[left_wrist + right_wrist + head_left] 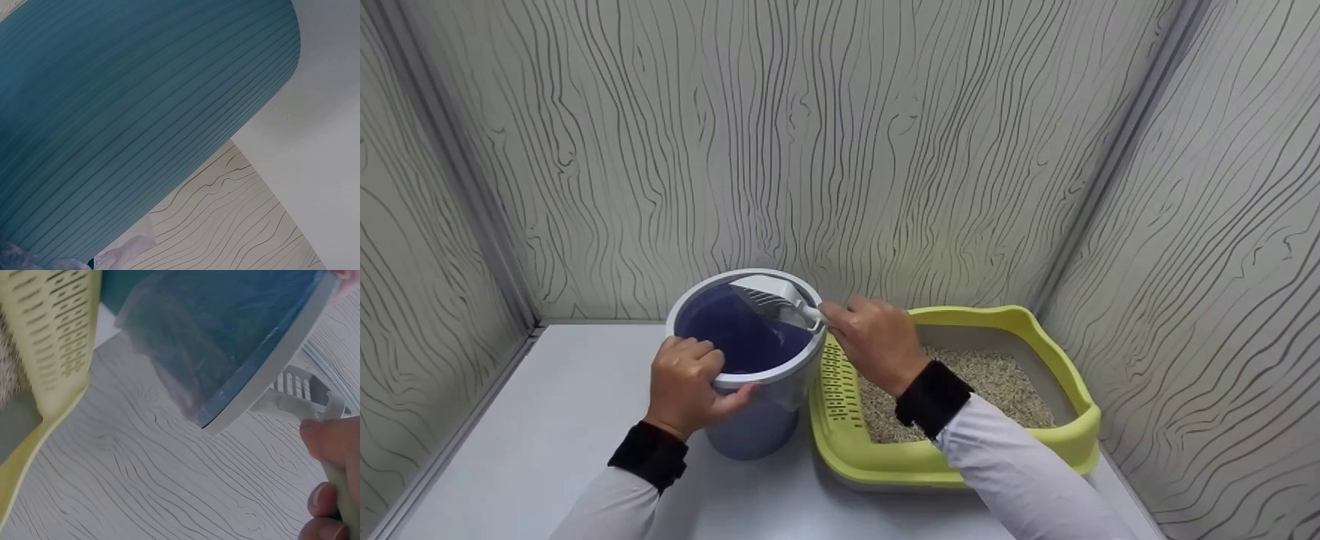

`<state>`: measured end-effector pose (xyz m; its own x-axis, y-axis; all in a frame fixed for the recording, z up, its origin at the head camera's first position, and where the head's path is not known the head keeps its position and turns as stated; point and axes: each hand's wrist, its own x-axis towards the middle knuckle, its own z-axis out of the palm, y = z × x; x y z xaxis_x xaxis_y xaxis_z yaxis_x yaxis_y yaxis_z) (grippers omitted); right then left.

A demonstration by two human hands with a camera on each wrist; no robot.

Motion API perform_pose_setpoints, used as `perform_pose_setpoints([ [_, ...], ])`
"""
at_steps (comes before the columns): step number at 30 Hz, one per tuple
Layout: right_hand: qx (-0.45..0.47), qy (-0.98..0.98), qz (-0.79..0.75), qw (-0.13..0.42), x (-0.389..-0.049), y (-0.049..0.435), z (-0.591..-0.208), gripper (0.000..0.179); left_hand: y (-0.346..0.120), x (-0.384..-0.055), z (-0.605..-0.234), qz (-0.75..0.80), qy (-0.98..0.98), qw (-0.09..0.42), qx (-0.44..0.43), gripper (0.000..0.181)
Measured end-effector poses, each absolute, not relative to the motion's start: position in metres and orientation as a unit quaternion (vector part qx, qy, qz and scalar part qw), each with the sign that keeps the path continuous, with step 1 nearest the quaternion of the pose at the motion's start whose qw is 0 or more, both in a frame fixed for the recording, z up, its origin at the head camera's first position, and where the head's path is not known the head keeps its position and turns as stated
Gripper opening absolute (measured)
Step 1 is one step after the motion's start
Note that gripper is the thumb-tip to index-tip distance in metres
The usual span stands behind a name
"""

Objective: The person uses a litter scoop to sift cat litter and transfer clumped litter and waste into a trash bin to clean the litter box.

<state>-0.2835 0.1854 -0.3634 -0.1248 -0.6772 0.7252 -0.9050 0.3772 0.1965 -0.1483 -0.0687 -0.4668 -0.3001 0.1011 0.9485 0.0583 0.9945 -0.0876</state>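
My right hand (879,341) grips the handle of a white slotted litter scoop (771,289). The scoop's head is tilted over the mouth of a blue trash bin (754,424), inside its far right rim. In the right wrist view the scoop (298,391) shows beyond the bin's pale rim (270,379), fingers wrapped about its handle. My left hand (686,382) holds the near left rim of the bin, fingers over the edge and thumb along the outside. A dark purple liner bag (727,330) covers the bin's inside. The left wrist view is mostly the bin's ribbed wall (140,112).
A yellow-green litter box (885,461) with granular litter (990,379) inside stands right of the bin, under my right forearm. Its slotted ledge (838,390) faces the bin. Both stand on a white table (562,405) with wood-patterned panels (840,150) behind and at the sides.
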Motion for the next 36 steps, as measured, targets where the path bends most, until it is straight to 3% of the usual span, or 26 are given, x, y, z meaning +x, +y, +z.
perform_pose_setpoints([
  [4,0.542,-0.713,0.134,0.424,-0.285,0.184,-0.365,0.014,-0.069,-0.149,-0.467,0.025,-0.804,0.592,-0.053,0.066],
  [8,0.547,-0.719,0.154,0.400,-0.285,0.185,-0.363,0.011,-0.069,-0.149,-0.467,0.025,-0.802,0.594,-0.054,0.064],
  [20,0.534,-0.773,0.227,0.258,-0.284,0.196,-0.355,0.024,-0.068,-0.148,-0.466,0.024,-0.800,0.597,-0.056,0.065],
  [30,0.457,-0.806,0.374,0.040,-0.295,0.228,-0.344,0.031,-0.068,-0.148,-0.467,0.007,-0.806,0.590,-0.048,0.065],
  [36,0.411,-0.827,0.384,0.017,-0.313,0.266,-0.344,0.033,-0.066,-0.147,-0.466,0.012,-0.809,0.587,-0.045,0.066],
])
